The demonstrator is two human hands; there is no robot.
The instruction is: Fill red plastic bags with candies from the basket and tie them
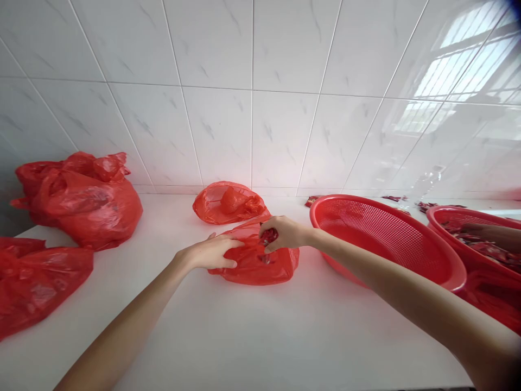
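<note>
A red plastic bag (280, 269) lies in front of me on the white counter. My left hand (211, 252) rests at its left side, fingers stretched out and apart, touching the plastic. Over the bag's mouth, my right hand (285, 233) is closed around small red-wrapped packets (268, 236); their exact kind is too small to tell. Another small packet shows blurred just below the fingers, at the bag. Behind it sits a second red plastic bag (207, 203) with its mouth spread and crumpled plastic inside.
To the right stands a red perforated plastic basket (386, 222), partly behind my right forearm. Farther right, another red basket (437, 217) holds many packets, with another person's arm (496, 233) over it. Filled red bags (97, 206) sit at left. A tiled wall (215, 119) closes the back.
</note>
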